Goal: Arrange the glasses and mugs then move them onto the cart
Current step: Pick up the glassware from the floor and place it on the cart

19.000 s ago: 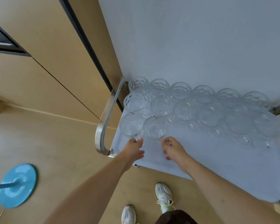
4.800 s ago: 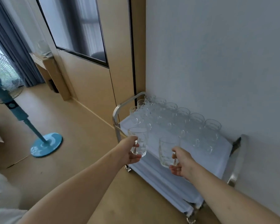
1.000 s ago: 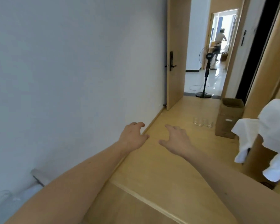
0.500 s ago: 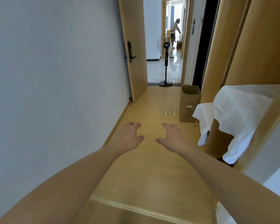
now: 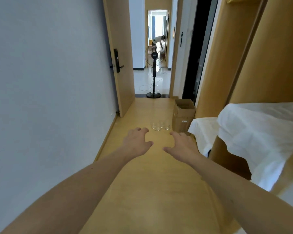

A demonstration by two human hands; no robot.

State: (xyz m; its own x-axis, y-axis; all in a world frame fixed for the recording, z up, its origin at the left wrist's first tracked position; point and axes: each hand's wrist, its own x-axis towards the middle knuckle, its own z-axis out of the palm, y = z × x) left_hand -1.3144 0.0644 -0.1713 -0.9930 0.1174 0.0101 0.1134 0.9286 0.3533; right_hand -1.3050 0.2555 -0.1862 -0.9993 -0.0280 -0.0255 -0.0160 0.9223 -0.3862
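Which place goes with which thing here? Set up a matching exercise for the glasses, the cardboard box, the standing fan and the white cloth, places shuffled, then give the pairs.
Things:
1. glasses
2. cardboard box
3. standing fan
4. white cloth

Places:
A. in the doorway at the far end of the wooden floor
B. draped over a surface at the right edge of the view
C. clustered on the floor ahead of both empty hands
D. open-topped, on the floor against the right wall, just right of the glasses

Pairs: 1-C, 2-D, 3-A, 4-B
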